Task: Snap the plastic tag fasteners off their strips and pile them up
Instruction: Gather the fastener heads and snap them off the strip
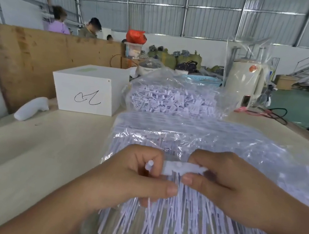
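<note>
— White plastic, thin and bendy. That is what the strip of fasteners [184, 167] looks like. Is it heavy?

— No, I think it is very light. The long thin tails [170, 216] hang down and look soft and floppy. The thick top bar looks stiffer, so that is the place to hold.

— Where is it now?

— Near the middle, just above the worktop [58, 158]. The left hand [136, 176] is curled around one end, with a little white stub poking up from its fingers. The right hand [225, 186] pinches the top bar between thumb and fingers. The two hands are close together, almost touching.

— Will it break?

— I think the small bits snap off with a bend or twist. They may be slippery, so pinch tight near the joint.

— How many things are there?

— One strip in the hands. Two clear bags: a near bag [196, 141] with strips in rows, and a far bag [172, 101] full of loose white pieces. I cannot count the pieces, there are too many. One white box [86, 94] sits far left.
</note>
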Available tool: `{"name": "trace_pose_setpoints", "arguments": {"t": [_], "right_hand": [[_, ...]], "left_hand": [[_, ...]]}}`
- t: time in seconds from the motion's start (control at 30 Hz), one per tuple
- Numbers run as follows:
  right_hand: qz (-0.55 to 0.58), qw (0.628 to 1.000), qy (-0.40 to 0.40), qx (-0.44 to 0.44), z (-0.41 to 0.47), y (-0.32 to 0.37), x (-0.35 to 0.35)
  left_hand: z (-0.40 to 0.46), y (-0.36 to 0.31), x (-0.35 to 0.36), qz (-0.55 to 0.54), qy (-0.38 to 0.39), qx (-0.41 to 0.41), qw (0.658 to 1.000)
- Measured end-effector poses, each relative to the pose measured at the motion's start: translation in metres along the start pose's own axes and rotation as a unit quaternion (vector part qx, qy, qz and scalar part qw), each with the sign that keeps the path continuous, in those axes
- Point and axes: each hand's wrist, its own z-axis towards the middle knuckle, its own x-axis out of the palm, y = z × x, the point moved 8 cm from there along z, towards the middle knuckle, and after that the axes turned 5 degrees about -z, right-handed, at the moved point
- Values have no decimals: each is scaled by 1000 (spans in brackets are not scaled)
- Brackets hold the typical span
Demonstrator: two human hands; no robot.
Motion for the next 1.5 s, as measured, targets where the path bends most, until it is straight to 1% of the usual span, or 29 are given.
{"name": "trace_pose_setpoints", "arguments": {"t": [0.03,0.07,0.17,0.23,0.37,0.47,0.53,0.57,0.6,0.63,0.7,0.77,0.8,0.97,1.1,1.2,1.3,1.37,1.43,1.5], "right_hand": [[-7,1000,-8,-6,-1,3,-2],[-20,1000,-21,-7,-1,5,-4],[-100,993,-66,2,-1,13,-7],[-118,989,-86,17,-4,16,-5],[-83,985,-133,73,-12,13,2],[-75,974,-187,100,-12,10,-6],[-35,966,-219,132,-12,-3,-19],[-5,968,-211,138,-12,-10,-21],[25,974,-184,127,-11,-13,-21],[50,983,-144,104,-11,-13,-17],[57,995,-68,48,-12,-5,-5],[31,999,-40,11,-13,3,-1],[28,999,-39,4,-13,5,-3],[32,999,-25,22,-16,1,-9],[53,998,17,11,-20,3,4],[47,999,10,9,-22,5,5],[42,999,13,15,-25,2,7],[23,999,11,22,-27,1,7],[9,999,14,38,-27,-1,6],[0,998,22,59,-28,-7,3]], "left_hand": [[0,0,1,-7,-1,1,1000],[1,-1,0,-13,-19,11,1000],[2,-6,-7,-41,-131,54,989],[0,-5,-8,-72,-190,65,977],[-4,-2,0,-85,-242,73,964],[-10,0,-8,-41,-308,82,947],[-12,2,-26,-27,-356,72,931],[-12,4,-34,-37,-363,63,929],[-10,5,-40,-56,-351,55,933],[-6,5,-41,-74,-320,48,943],[2,5,-31,-80,-222,40,971],[5,7,-13,-70,-132,26,988],[5,9,-6,-71,-105,16,992],[4,2,5,-61,-47,5,997],[3,3,22,-50,18,-7,999],[-1,3,33,-33,79,-29,996],[-4,-1,37,-27,114,-42,992],[-5,-5,39,-16,115,-27,993],[-3,-7,40,-10,100,-8,995],[-2,-6,37,-11,83,-10,996]]}}
